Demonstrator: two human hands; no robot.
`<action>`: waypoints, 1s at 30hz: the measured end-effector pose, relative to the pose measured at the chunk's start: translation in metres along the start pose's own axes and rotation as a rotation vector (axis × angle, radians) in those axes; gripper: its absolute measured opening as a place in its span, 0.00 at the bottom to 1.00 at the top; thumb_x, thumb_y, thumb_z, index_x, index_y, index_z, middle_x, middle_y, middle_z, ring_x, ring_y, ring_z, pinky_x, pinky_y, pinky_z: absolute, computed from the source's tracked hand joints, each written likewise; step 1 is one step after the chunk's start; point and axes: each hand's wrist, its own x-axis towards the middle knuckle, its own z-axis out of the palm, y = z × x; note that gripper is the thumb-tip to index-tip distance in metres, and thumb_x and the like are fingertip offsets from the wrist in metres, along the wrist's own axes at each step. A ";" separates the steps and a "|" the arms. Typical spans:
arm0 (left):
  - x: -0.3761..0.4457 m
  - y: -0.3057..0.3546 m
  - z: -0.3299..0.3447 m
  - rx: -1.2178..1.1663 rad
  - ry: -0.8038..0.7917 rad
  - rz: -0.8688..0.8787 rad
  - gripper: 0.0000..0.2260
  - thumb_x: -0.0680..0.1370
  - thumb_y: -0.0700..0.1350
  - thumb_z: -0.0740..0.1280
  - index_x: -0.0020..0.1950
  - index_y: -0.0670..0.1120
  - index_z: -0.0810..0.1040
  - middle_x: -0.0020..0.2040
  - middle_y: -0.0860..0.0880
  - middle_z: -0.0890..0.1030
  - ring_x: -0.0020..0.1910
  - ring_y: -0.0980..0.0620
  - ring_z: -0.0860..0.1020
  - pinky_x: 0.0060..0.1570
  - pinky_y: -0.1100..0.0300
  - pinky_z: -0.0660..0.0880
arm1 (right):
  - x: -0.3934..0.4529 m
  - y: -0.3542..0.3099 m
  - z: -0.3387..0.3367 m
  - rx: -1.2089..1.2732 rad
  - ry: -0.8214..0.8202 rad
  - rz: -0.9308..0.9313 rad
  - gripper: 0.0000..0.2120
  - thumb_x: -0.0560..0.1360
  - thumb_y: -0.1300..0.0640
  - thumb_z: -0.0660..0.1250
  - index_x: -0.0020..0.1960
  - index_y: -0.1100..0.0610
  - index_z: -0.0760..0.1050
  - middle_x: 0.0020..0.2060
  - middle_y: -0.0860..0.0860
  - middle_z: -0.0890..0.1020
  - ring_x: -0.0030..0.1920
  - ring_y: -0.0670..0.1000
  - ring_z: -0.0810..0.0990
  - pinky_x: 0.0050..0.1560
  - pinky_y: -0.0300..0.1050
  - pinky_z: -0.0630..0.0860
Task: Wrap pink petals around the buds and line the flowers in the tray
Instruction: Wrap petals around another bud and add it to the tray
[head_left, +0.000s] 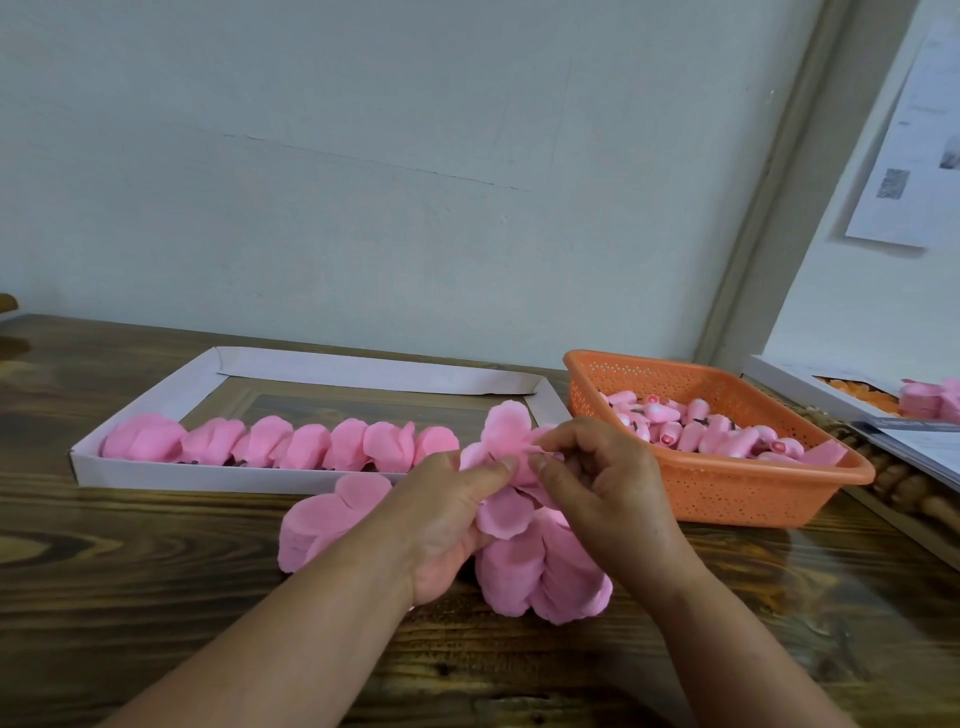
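Your left hand (447, 514) and right hand (597, 483) both pinch pink petals (506, 431) in a narrow grip, just beside the tray (332, 480), keeping placement short.

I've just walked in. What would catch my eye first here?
Pink, mostly: two hands, left hand and right hand, work a flower at the centre, above loose petals on the wooden table. Behind them a row of flowers lines the white tray, and to the right an orange basket holds buds.
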 end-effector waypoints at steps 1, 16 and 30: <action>0.000 0.000 0.000 0.003 0.003 0.000 0.11 0.80 0.39 0.62 0.58 0.38 0.80 0.53 0.41 0.84 0.51 0.48 0.82 0.52 0.54 0.79 | 0.000 0.000 0.000 -0.003 -0.003 -0.003 0.15 0.72 0.67 0.70 0.37 0.47 0.76 0.30 0.46 0.77 0.28 0.42 0.73 0.29 0.32 0.70; 0.002 -0.001 -0.002 0.084 0.056 -0.027 0.12 0.81 0.44 0.61 0.55 0.40 0.81 0.50 0.42 0.84 0.50 0.46 0.82 0.58 0.47 0.77 | 0.004 -0.009 -0.006 -0.138 -0.126 -0.014 0.05 0.73 0.64 0.69 0.39 0.57 0.78 0.25 0.42 0.72 0.28 0.41 0.71 0.29 0.31 0.66; 0.002 0.000 -0.001 0.165 0.038 -0.011 0.14 0.82 0.43 0.60 0.59 0.36 0.77 0.53 0.36 0.81 0.50 0.45 0.79 0.61 0.45 0.73 | 0.009 -0.013 -0.013 -0.143 -0.208 0.015 0.04 0.73 0.64 0.68 0.41 0.58 0.75 0.28 0.54 0.73 0.28 0.45 0.66 0.30 0.37 0.65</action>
